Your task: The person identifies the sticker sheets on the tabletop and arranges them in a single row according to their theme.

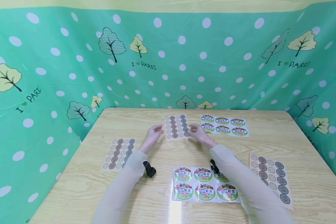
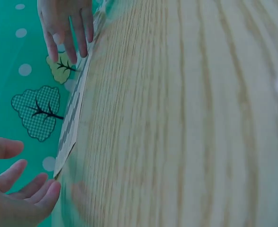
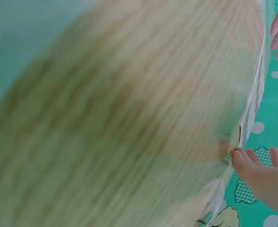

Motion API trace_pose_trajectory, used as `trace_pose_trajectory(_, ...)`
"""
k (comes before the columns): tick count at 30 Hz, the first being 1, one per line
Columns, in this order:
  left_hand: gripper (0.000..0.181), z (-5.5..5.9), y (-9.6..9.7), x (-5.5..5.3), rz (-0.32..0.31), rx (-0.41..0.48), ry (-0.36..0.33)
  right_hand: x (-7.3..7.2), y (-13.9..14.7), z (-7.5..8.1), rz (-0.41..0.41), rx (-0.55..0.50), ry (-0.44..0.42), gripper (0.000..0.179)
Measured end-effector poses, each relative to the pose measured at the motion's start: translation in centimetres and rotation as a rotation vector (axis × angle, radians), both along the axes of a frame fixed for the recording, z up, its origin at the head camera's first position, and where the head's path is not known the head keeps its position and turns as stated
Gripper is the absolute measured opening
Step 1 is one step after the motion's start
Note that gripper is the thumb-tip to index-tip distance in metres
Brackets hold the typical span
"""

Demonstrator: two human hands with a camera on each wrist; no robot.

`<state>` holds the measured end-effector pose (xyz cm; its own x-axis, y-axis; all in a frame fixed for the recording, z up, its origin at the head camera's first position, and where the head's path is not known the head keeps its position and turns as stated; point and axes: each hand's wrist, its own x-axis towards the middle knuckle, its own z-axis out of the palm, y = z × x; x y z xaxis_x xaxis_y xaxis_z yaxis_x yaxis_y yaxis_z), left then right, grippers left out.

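Observation:
A sheet of round stickers (image 1: 175, 127), with columns of pale, brown and grey discs, lies flat toward the back of the table. My left hand (image 1: 154, 133) is just off its left edge, fingers loosely bent with nothing between them. On the opposite side, my right hand (image 1: 199, 133) has its fingertips at the sheet's right edge, overlapping it slightly in the head view. The left wrist view shows my left hand (image 2: 22, 196) with thumb and fingers apart, close to a sheet corner. Fingertips of my right hand (image 3: 262, 175) touch down by the sheet's edge in the right wrist view.
Similar round-sticker sheets lie at left (image 1: 119, 154) and at right, the right one (image 1: 271, 174) partly under my forearm. A glossy fruit-label sheet (image 1: 224, 125) sits at back right, another (image 1: 194, 186) in front. A green dotted cloth (image 1: 168, 62) hangs around the wooden table (image 1: 86, 186).

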<state>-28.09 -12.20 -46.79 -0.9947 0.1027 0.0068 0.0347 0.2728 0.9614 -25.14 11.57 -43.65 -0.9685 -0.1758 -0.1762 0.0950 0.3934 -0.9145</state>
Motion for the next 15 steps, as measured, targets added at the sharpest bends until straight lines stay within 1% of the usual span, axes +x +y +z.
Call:
trace_pose_trajectory(1,0.038,-1.8,-0.4,-1.2,-0.009,0.007,0.023,-0.1,0.0,-0.1,0.003,-0.007,0.001,0.058)
trace_pose_trajectory(2,0.04,-3.4,-0.7,-2.4,-0.025,0.008,0.026,-0.1,-0.1,-0.1,0.002,-0.012,0.0,0.058)
trace_pose_trajectory(4,0.043,-7.2,-1.4,-5.1,-0.016,0.002,0.047,-0.2,-0.2,-0.2,0.005,-0.018,-0.001,0.06)
trace_pose_trajectory(5,0.045,-8.7,-1.7,-6.2,-0.023,0.004,0.039,-0.3,-0.2,-0.2,0.008,-0.019,-0.002,0.06)
trace_pose_trajectory(7,0.046,-9.1,-1.6,-6.5,-0.019,-0.013,0.017,-0.4,-0.2,-0.2,0.013,-0.017,-0.003,0.062)
trace_pose_trajectory(8,0.046,-9.0,-1.6,-6.4,-0.025,-0.009,0.014,-0.4,-0.3,-0.2,0.018,-0.012,0.0,0.062)
trace_pose_trajectory(9,0.047,-8.7,-1.4,-6.2,-0.026,-0.009,0.013,-0.5,-0.3,-0.2,0.022,-0.007,0.001,0.062)
trace_pose_trajectory(11,0.049,-7.5,-1.1,-5.5,-0.042,-0.022,-0.048,-0.6,-0.3,-0.2,0.03,0.009,0.003,0.063)
trace_pose_trajectory(12,0.049,-7.7,-1.0,-5.6,-0.046,-0.021,-0.034,-0.6,-0.3,-0.2,0.036,0.019,0.004,0.063)
trace_pose_trajectory(13,0.05,-7.4,-0.9,-5.4,-0.057,-0.02,-0.058,-0.7,-0.3,-0.2,0.04,0.027,0.003,0.063)
trace_pose_trajectory(14,0.05,-7.7,-0.8,-5.6,-0.054,-0.039,-0.047,-0.7,-0.4,-0.2,0.04,0.03,-0.004,0.064)
trace_pose_trajectory(15,0.05,-7.9,-0.8,-5.8,-0.055,-0.054,-0.065,-0.8,-0.4,-0.2,0.043,0.034,-0.009,0.064)
